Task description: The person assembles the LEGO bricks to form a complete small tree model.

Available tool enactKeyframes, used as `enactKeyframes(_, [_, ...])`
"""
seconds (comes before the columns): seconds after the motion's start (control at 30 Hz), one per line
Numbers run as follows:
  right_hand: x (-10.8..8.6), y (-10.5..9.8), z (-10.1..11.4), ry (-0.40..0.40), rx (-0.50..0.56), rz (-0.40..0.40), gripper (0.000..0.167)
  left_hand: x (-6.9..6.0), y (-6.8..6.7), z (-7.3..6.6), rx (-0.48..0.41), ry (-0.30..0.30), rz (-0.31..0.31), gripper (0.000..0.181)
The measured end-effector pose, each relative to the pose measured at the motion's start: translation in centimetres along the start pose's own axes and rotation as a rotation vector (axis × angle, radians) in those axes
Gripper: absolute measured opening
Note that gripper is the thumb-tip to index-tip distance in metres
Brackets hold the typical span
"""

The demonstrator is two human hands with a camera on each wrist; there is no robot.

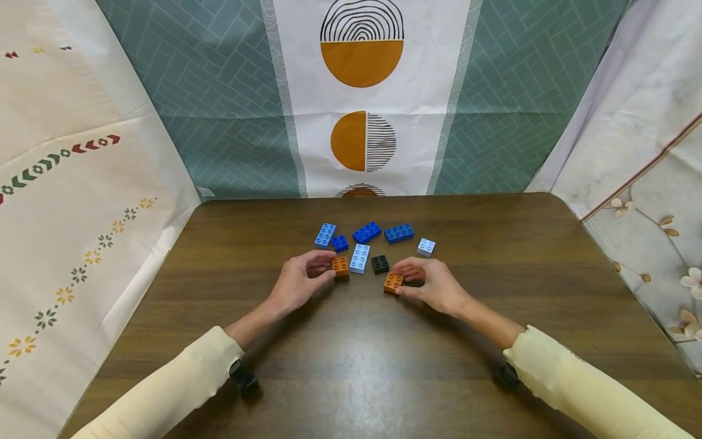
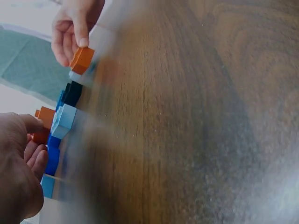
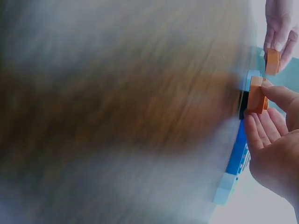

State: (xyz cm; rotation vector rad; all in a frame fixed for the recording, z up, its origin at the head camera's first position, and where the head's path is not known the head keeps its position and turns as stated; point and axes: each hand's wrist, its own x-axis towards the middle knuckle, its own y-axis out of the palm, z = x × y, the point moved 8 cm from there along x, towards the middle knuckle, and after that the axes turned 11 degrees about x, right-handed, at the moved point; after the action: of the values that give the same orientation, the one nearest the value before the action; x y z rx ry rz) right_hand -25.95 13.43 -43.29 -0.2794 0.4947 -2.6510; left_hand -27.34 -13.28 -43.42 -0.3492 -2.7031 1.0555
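My left hand (image 1: 298,279) pinches an orange building brick (image 1: 340,266) between thumb and fingers, left of the group of bricks. Opposite it, my right hand (image 1: 433,284) pinches a second orange brick (image 1: 392,282) at its right side. In the left wrist view, that second brick (image 2: 82,61) appears raised off the wood. Between the hands lie a light blue brick (image 1: 359,258) and a small black brick (image 1: 379,263). The left wrist view shows my left thumb and fingers on the nearer orange brick (image 2: 44,122), partly covering it.
Behind the hands lie a medium blue brick (image 1: 325,235), a small dark blue brick (image 1: 340,244), and two long dark blue bricks (image 1: 367,232). A small pale brick (image 1: 426,246) sits beyond my right hand. The wooden table (image 1: 351,378) ends at hanging cloths (image 1: 230,110).
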Motion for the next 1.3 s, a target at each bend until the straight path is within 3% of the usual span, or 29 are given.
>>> enactKeyframes(0.67, [0.3,2.6,0.8,-0.008,0.042,0.081,0.044,-0.4,1.7,-2.7,-0.071,0.040,0.043,0.036])
enactKeyframes(0.9, [0.5,3.0,0.6,0.006,0.053,0.094,0.045,-0.7,2.6,-3.2,-0.081,0.035,0.074,0.035])
enactKeyframes(1.3, [0.6,3.5,0.6,0.005,0.109,0.099,0.043,-0.8,4.0,-4.1,-0.119,0.084,0.125,0.036])
